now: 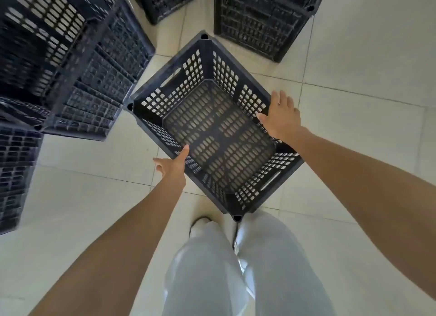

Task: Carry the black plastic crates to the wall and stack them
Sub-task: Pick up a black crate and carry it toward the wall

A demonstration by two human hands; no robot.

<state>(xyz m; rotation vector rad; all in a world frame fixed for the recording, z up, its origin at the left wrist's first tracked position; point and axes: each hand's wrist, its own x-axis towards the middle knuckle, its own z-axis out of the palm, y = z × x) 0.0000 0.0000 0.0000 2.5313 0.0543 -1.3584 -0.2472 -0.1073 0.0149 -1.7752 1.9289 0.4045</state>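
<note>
Left crate stack [59, 56]: motion-blurred, cut by top and left edges.
Lower-left crate [16, 174]: cut by left edge.
Far-middle crate [165, 2], far-right crate [264, 20]: cut by top edge.
Left hand [173, 167]: lower fingers were hidden at the rim of the centre crate [212, 131].
Shoes [200, 221]: mostly hidden under trousers [212, 268].

Matt black perforated plastic crate [212, 127] over smooth, faintly glossy floor tiles [354, 56].

bright even daylight; left crate stack [59, 56] motion-blurred; wide-angle edge distortion.
</note>
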